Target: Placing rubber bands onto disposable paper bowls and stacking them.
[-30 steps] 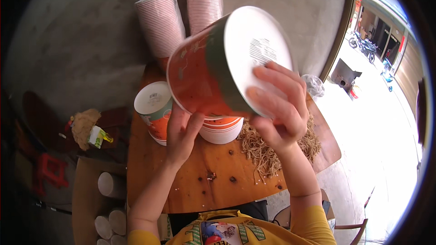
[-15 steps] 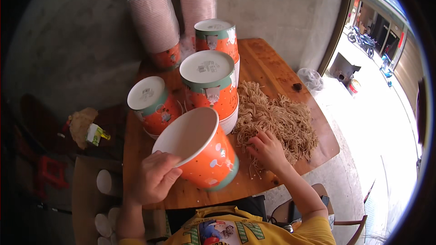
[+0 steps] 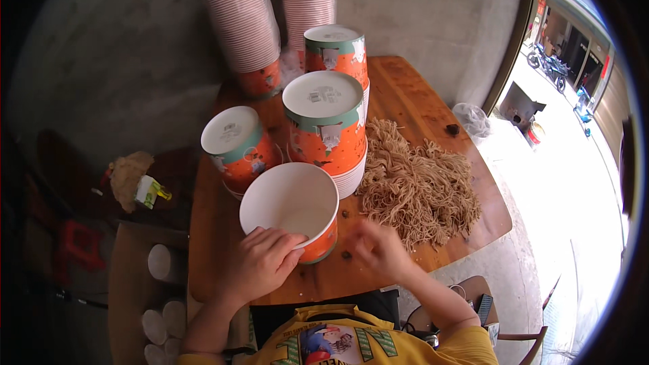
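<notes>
So, left hand (image 3: 272,257) gripping upright orange tub (image 3: 294,203) by near rim; tan strand pile (image 3: 422,192) ahead-right of right hand (image 3: 380,250), fingers curled, can't tell if empty.

Dark print (image 3: 324,96), too fine to read, marks the round white base (image 3: 323,82) of an upturned orange-and-green paper tub (image 3: 325,132) at 12 o'clock and a matching tub (image 3: 241,154) at 10; bold green lettering (image 3: 382,342), partly cut off, runs across a yellow fabric shirt (image 3: 331,341) at 6.
</notes>
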`<state>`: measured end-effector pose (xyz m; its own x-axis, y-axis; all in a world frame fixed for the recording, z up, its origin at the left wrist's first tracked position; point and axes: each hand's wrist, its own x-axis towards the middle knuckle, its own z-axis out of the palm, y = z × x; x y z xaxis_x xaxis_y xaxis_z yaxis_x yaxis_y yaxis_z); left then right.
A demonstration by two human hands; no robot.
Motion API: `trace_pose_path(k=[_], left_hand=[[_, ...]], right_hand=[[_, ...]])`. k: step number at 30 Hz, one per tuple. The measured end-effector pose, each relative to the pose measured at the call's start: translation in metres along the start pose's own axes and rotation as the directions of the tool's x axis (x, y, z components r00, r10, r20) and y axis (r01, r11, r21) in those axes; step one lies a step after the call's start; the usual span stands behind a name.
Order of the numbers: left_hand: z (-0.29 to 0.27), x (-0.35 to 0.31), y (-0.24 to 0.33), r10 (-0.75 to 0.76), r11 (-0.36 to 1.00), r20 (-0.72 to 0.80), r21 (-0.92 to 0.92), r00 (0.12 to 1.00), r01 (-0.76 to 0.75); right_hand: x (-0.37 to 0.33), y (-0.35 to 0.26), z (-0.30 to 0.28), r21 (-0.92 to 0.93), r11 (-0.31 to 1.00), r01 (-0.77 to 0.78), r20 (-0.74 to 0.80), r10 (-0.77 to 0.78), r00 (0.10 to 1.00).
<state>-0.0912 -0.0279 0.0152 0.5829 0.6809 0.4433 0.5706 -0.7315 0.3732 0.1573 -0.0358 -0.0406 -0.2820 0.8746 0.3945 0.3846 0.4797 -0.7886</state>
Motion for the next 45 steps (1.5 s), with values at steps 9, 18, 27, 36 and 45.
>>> trace_pose_path(k=[9, 18, 27, 36, 45], left_hand=[[0.018, -0.011, -0.002, -0.004, 0.999, 0.087, -0.053, 0.996, 0.009], [-0.018, -0.021, 0.005, 0.093, 0.892, -0.026, -0.443, 0.995, -0.095], [-0.007, -0.03, 0.025, 0.039, 0.911, 0.079, -0.412, 0.996, -0.003], [0.015, -0.017, 0.031, 0.14, 0.979, 0.018, -0.151, 0.99, -0.136], [0.033, -0.012, 0.032, 0.169, 0.986, 0.068, -0.02, 0.983, -0.168]], right_hand=[[-0.007, -0.092, 0.063, 0.52, 0.783, -0.34, 0.604, -0.056, 0.795], [-0.014, -0.055, 0.05, 0.579, 0.59, -0.563, 0.619, 0.131, 0.775], [-0.013, -0.048, 0.028, 0.596, 0.31, -0.741, 0.701, 0.249, 0.668], [-0.027, -0.032, 0.021, 0.682, 0.211, -0.701, 0.631, 0.314, 0.709], [-0.03, -0.033, 0.019, 0.742, 0.299, -0.6, 0.452, 0.438, 0.777]])
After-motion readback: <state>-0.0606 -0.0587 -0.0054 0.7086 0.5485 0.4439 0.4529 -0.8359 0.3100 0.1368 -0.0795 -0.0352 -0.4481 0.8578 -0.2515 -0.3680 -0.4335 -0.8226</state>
